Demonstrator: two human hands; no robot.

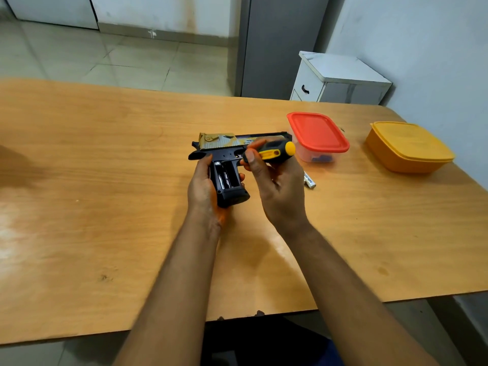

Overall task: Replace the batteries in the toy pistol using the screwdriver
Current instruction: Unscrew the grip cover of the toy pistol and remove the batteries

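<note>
Right now I have the toy pistol (224,157) lifted just above the middle of the table (105,167), a little toward its far edge, with my left hand (204,188) wrapped around the back of the grip. Holding it there keeps the open battery compartment (225,178) turned up at me; the cover is off, I cannot see where it lies, and two cells sit side by side in the bay. My left fingers curl closed round the grip from behind, so the opening stays clear.

My right hand (277,191) is closed on the screwdriver (274,151), thumb and fingers pinching the black and yellow handle, yellow cap pointing toward the table's right edge. Its tip is hidden behind my thumb, near the trigger area, so I cannot tell what it touches. I judge I am keeping it in hand for the cover screw.

One loose battery (309,180) lies on the table just right of my right hand, within easy reach. Beyond it, toward the far right corner, stand a clear box with a red lid (317,133) and a yellow lidded box (409,146), both shut and out of the work.
</note>
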